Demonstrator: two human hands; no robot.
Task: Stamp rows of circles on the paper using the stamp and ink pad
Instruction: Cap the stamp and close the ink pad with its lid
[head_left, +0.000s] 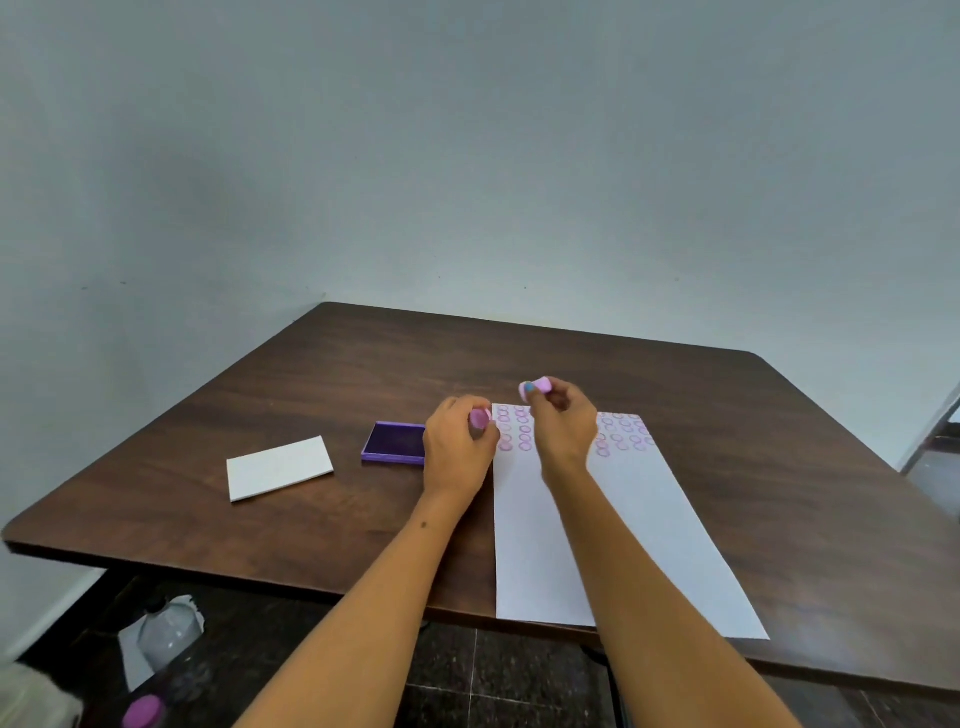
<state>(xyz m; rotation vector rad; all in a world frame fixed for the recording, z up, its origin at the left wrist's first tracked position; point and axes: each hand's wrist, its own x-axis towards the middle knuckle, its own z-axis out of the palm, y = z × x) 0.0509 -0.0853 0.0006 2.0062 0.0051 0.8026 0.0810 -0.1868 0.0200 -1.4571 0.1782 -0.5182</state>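
A long white paper (613, 525) lies on the brown table (322, 374), with several rows of purple circles stamped along its far end. My right hand (563, 426) hovers over those rows, fingers closed on a small pink stamp (537, 386) held above the paper's far edge. My left hand (457, 441) rests at the paper's left edge and pinches a small pink round piece (479, 418), maybe the stamp's cap. The open purple ink pad (394, 442) sits just left of my left hand.
A white rectangular lid or card (279, 467) lies on the table left of the ink pad. Below the table's near left edge, on the dark floor, stand a plastic bottle (166, 634) and a purple-capped container (143, 711). A grey wall rises behind the table.
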